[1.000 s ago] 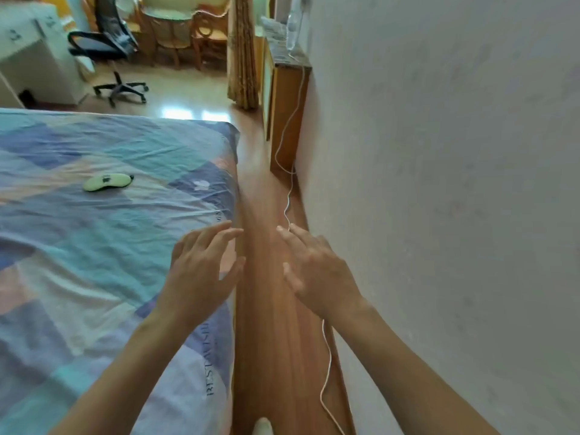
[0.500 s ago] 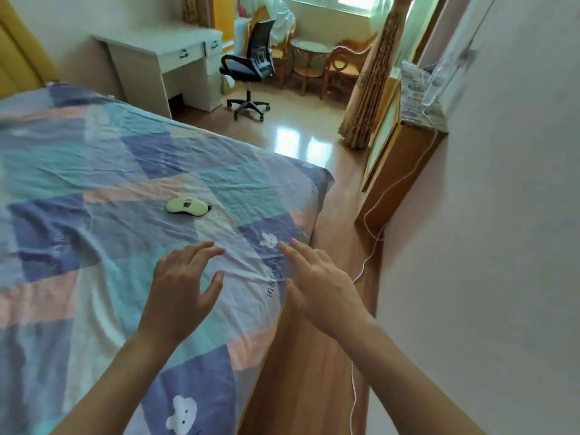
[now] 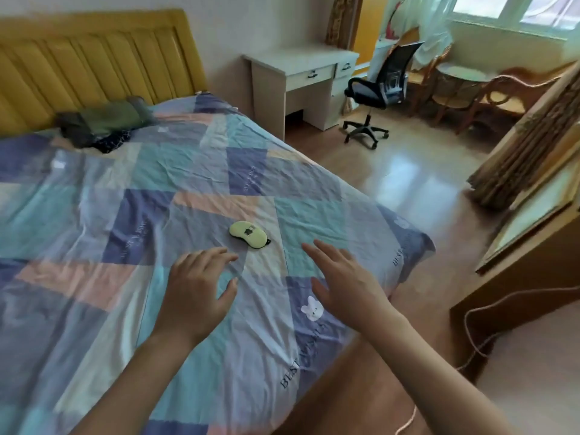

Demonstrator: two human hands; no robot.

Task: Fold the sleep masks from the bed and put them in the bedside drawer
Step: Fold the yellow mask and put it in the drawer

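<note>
Both hands are hovering empty over the quilt — the left hand (image 3: 196, 287) with fingers spread, the right hand (image 3: 345, 284) flat and released. Just beyond the left fingertips, a pale green sleep mask (image 3: 248, 234) is lying flat on the bed (image 3: 94, 215). It looks soft, light and floppy — pinching one padded end should be lifting it easily.

Bare bedspread (image 3: 194, 183) surrounds the sleep mask (image 3: 248, 233); nothing blocks either hand's reach.
</note>
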